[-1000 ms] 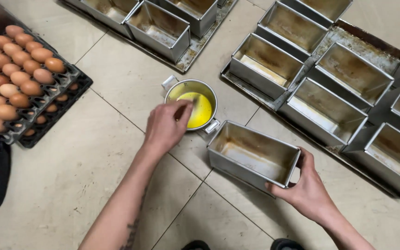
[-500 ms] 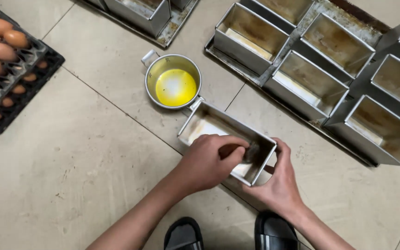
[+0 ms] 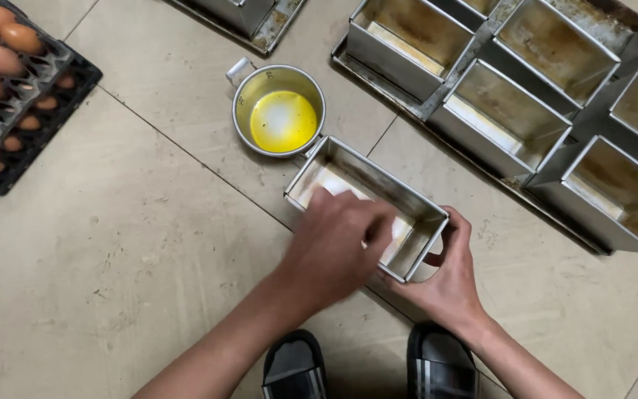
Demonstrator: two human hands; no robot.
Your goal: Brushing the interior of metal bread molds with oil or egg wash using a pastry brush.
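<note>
Two dark sandals sit at the near edge, just below the loaf tin on the tiled floor. The right hand grips the tin's near end corner. The left hand reaches inside it, fingers curled, blurred. Just beyond the tin stands a metal cup of yellow oil. Farther right is a tray of loaf tins; farther left, an egg tray.

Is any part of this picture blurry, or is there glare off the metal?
Head view: the left hand inside the loaf tin is smeared by motion; the right hand gripping the tin's end is sharp; soft, even light, with a pale sheen on the yellow liquid in the small pot.
</note>
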